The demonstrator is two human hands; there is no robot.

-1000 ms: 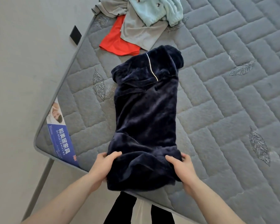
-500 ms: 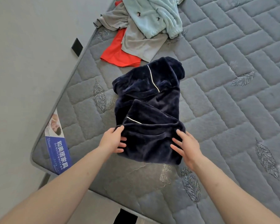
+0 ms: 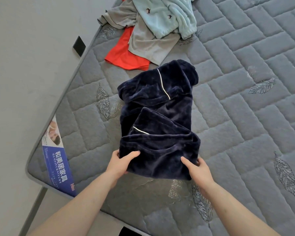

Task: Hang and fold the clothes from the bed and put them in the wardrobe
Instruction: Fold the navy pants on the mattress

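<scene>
On the bed: we see a dark navy plush garment (image 3: 157,126) with white piping, its near part folded up over the middle, lying on the grey quilted mattress (image 3: 245,108).
Left hand (image 3: 121,163): our thumb lies on top of the garment's near-left corner, fingers curled beneath, clamped on the fabric.
Right hand (image 3: 197,171): grips the near-right corner likewise.
Far pile: grey garment (image 3: 148,46), red garment (image 3: 122,56), pale blue garment (image 3: 174,16), overlapping.
</scene>
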